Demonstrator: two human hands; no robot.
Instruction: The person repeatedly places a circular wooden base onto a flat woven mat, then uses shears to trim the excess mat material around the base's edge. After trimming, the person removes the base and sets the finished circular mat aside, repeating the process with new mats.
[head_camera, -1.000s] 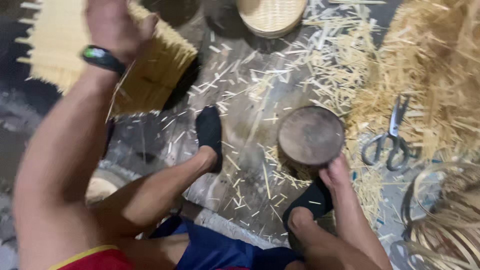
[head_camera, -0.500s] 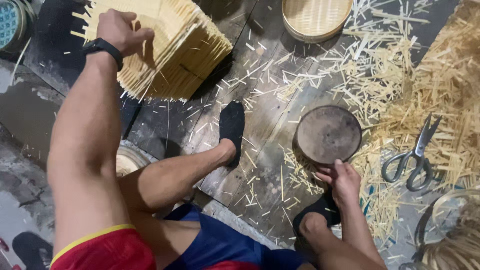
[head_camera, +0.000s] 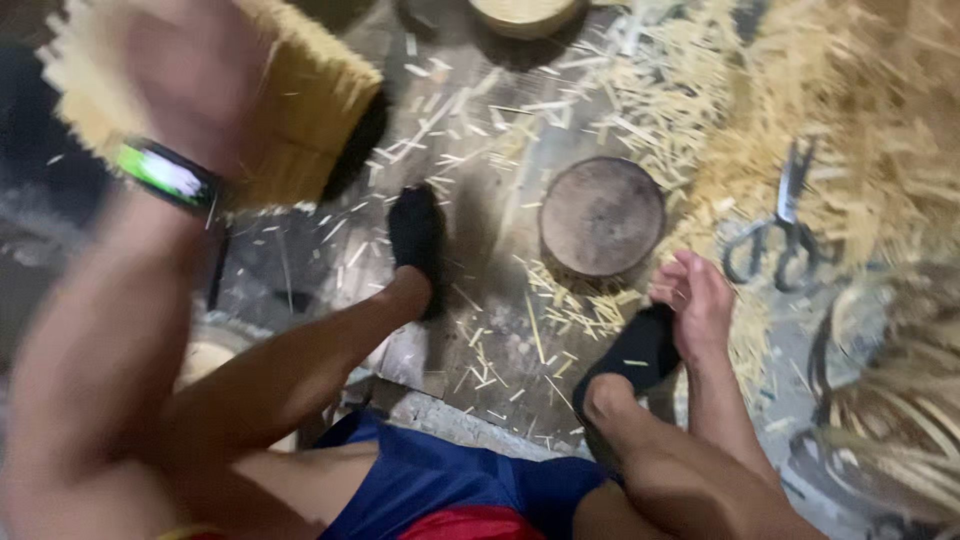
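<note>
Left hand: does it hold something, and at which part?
The blurred left hand lies on the top of the straw bundle; a real grip cannot be told.

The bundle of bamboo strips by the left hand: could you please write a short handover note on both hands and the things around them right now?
Left hand: blurred, on the bundle of bamboo strips; grip cannot be told.
Right hand: empty, fingers curled, beside the black-socked right foot, near the round wooden block.
Scissors lie untouched on the straw pile. Cut slivers litter the floor.
What is done or left cannot be told.
</note>
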